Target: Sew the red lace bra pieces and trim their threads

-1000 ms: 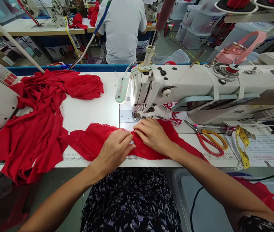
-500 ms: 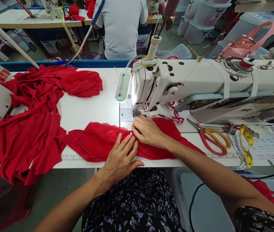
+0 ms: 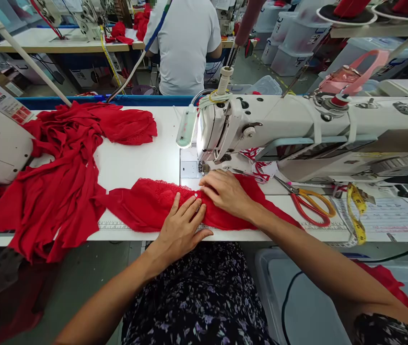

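A red fabric piece with a lace edge [image 3: 142, 201] lies along the front of the sewing machine table. My left hand [image 3: 182, 223] rests flat on it, fingers stretched out. Between my two hands a small white bit [image 3: 196, 195] shows on the red cloth. My right hand [image 3: 227, 194] is over the cloth just to the right, its fingers bent and held together; whether anything is between the fingertips is hidden. Right behind it stands the presser foot [image 3: 204, 167] of the white sewing machine [image 3: 261, 124], with the cloth in front of the foot.
A heap of red cloth [image 3: 70, 167] covers the table's left side. Scissors [image 3: 311, 206] with red and orange handles, a yellow measuring tape [image 3: 356, 215] and a written sheet [image 3: 390, 218] lie at right. A person in a white shirt [image 3: 185, 48] sits beyond.
My right hand has shifted slightly off the small white bit, which shows more plainly now. My left hand stays on the cloth. The camera view has tilted and turned a little.
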A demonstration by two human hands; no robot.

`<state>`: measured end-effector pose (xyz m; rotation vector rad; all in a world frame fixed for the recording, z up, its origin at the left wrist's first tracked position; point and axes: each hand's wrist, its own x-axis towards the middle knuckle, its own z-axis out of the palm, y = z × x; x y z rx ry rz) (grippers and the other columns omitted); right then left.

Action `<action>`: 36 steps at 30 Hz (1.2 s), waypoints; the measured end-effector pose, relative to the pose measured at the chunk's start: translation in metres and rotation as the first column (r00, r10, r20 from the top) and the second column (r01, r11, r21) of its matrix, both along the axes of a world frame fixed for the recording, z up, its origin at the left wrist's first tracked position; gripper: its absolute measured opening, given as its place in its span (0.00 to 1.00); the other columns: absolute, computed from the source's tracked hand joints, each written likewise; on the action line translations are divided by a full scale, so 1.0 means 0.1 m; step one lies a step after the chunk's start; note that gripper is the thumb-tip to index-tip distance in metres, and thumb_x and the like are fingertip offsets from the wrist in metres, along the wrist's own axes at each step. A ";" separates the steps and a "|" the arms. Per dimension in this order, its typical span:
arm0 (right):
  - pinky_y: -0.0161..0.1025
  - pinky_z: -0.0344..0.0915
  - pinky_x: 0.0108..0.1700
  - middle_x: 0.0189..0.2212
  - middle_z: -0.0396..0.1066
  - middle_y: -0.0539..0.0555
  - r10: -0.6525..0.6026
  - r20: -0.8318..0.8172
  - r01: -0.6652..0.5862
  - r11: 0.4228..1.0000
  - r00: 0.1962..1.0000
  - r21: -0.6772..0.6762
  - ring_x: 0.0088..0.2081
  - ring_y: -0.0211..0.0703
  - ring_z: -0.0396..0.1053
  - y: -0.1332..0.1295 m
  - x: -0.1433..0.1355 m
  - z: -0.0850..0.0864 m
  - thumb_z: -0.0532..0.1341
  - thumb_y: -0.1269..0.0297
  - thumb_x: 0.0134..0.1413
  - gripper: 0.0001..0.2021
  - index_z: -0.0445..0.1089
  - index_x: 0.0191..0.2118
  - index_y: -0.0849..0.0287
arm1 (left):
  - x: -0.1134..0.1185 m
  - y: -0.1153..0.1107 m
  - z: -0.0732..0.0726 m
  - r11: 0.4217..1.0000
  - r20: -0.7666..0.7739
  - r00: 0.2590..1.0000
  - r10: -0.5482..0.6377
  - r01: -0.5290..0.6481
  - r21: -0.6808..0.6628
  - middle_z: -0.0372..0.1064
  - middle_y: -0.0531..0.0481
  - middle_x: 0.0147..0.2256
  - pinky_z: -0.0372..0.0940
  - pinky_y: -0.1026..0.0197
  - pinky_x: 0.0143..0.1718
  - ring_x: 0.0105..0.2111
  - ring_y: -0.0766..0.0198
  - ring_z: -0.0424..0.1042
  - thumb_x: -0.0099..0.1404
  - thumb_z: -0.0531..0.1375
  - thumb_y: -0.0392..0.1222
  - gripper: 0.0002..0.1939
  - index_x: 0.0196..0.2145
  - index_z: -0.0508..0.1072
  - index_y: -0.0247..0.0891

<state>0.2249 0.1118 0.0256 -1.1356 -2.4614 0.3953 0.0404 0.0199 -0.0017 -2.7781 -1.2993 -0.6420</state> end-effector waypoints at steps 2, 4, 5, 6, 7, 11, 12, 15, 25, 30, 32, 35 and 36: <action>0.39 0.54 0.41 0.33 0.71 0.52 -0.001 0.001 0.001 1.000 1.000 -0.027 0.37 0.43 0.64 -0.02 -0.02 -0.02 0.55 0.67 0.64 0.06 0.67 0.34 0.57 | 0.00 0.00 -0.01 1.000 0.000 1.000 -0.001 0.001 -0.006 0.68 0.38 0.58 0.48 0.34 0.67 0.62 0.49 0.63 0.71 0.53 0.57 0.29 0.59 0.66 0.32; 0.38 0.54 0.39 0.30 0.70 0.51 -0.029 -0.001 0.028 0.998 1.000 -0.063 0.35 0.42 0.64 0.01 -0.04 -0.03 0.56 0.69 0.62 0.07 0.67 0.32 0.57 | 0.00 0.00 0.00 1.000 0.002 1.000 0.005 -0.005 -0.018 0.68 0.38 0.58 0.48 0.34 0.67 0.62 0.49 0.63 0.71 0.53 0.57 0.29 0.59 0.66 0.32; 0.38 0.54 0.38 0.30 0.70 0.51 -0.049 -0.003 0.049 0.997 0.999 -0.066 0.34 0.42 0.64 0.02 -0.04 -0.04 0.56 0.70 0.62 0.07 0.67 0.32 0.57 | -0.01 -0.01 0.01 1.000 0.004 1.000 0.009 -0.008 -0.026 0.68 0.39 0.58 0.47 0.34 0.67 0.62 0.49 0.63 0.71 0.53 0.56 0.29 0.60 0.65 0.32; 0.38 0.55 0.38 0.30 0.70 0.51 -0.065 -0.006 0.064 0.996 0.998 -0.060 0.34 0.42 0.65 0.04 -0.03 -0.03 0.55 0.70 0.62 0.07 0.67 0.32 0.57 | -0.01 -0.01 0.02 0.999 0.009 1.000 0.009 -0.008 -0.036 0.68 0.39 0.58 0.47 0.33 0.67 0.62 0.49 0.63 0.71 0.53 0.56 0.29 0.60 0.65 0.32; 0.38 0.55 0.39 0.31 0.70 0.52 -0.075 -0.008 0.075 0.996 0.997 -0.051 0.35 0.42 0.65 0.04 -0.01 -0.02 0.55 0.71 0.62 0.08 0.67 0.33 0.57 | -0.02 -0.02 0.03 0.999 0.018 1.000 0.003 -0.002 -0.049 0.67 0.39 0.59 0.47 0.33 0.67 0.62 0.49 0.63 0.71 0.53 0.56 0.29 0.60 0.64 0.33; 0.40 0.59 0.44 0.37 0.72 0.54 -0.079 -0.071 0.080 0.997 0.994 0.012 0.40 0.44 0.67 -0.05 0.09 0.06 0.53 0.71 0.65 0.08 0.70 0.39 0.57 | -0.10 -0.06 0.11 0.998 0.130 0.992 -0.011 0.019 -0.066 0.67 0.40 0.58 0.48 0.34 0.67 0.62 0.51 0.62 0.72 0.54 0.51 0.25 0.60 0.64 0.35; 0.40 0.60 0.45 0.38 0.72 0.54 -0.049 -0.091 0.052 0.998 0.995 0.028 0.41 0.43 0.67 -0.09 0.11 0.07 0.53 0.71 0.65 0.09 0.70 0.41 0.56 | -0.12 -0.06 0.13 0.998 0.172 0.985 0.009 0.001 -0.056 0.69 0.40 0.57 0.49 0.36 0.67 0.61 0.53 0.64 0.73 0.54 0.48 0.22 0.59 0.65 0.35; 0.40 0.62 0.44 0.38 0.72 0.55 0.059 -0.089 -0.054 0.997 0.994 0.053 0.41 0.43 0.67 -0.19 0.13 0.05 0.53 0.72 0.65 0.10 0.71 0.42 0.57 | -0.16 0.02 0.16 0.993 0.234 0.965 0.116 -0.109 -0.039 0.73 0.42 0.50 0.56 0.40 0.65 0.52 0.57 0.70 0.73 0.54 0.40 0.15 0.54 0.70 0.34; 0.42 0.66 0.43 0.39 0.72 0.58 0.109 0.029 -0.111 0.990 0.994 0.087 0.42 0.45 0.67 -0.25 0.08 -0.02 0.52 0.72 0.67 0.12 0.74 0.44 0.61 | -0.12 0.26 0.05 0.980 0.030 0.982 0.185 -0.186 0.063 0.75 0.45 0.43 0.60 0.42 0.59 0.43 0.56 0.71 0.72 0.54 0.37 0.14 0.51 0.73 0.36; 0.41 0.65 0.43 0.41 0.72 0.58 0.098 0.078 -0.106 0.989 0.992 0.107 0.42 0.45 0.65 -0.25 0.10 -0.04 0.51 0.73 0.66 0.14 0.72 0.49 0.60 | -0.11 0.25 0.06 0.970 -0.125 0.975 0.184 -0.160 0.182 0.76 0.45 0.44 0.50 0.35 0.64 0.40 0.57 0.71 0.70 0.54 0.34 0.16 0.53 0.72 0.35; 0.41 0.64 0.42 0.42 0.72 0.58 0.078 0.129 -0.094 0.987 0.989 0.129 0.43 0.46 0.65 -0.26 0.10 -0.04 0.51 0.73 0.66 0.15 0.71 0.51 0.60 | -0.10 0.25 0.08 0.966 -0.163 0.969 0.184 -0.148 0.212 0.76 0.46 0.42 0.46 0.34 0.66 0.39 0.58 0.70 0.70 0.55 0.33 0.16 0.53 0.72 0.35; 0.41 0.62 0.40 0.42 0.72 0.57 0.040 0.229 -0.080 0.983 0.973 0.167 0.42 0.46 0.63 -0.29 0.07 -0.05 0.52 0.72 0.66 0.14 0.71 0.51 0.60 | -0.09 0.27 0.10 0.960 -0.176 0.967 0.185 -0.140 0.241 0.76 0.47 0.41 0.42 0.34 0.68 0.37 0.59 0.70 0.70 0.55 0.33 0.15 0.52 0.73 0.34; 0.41 0.61 0.40 0.42 0.72 0.57 0.027 0.257 -0.075 0.981 0.966 0.176 0.42 0.47 0.63 -0.30 0.06 -0.05 0.52 0.72 0.66 0.13 0.71 0.50 0.60 | -0.09 0.27 0.10 0.959 -0.172 0.968 0.186 -0.141 0.245 0.76 0.48 0.41 0.41 0.34 0.68 0.37 0.59 0.70 0.70 0.55 0.33 0.14 0.51 0.73 0.34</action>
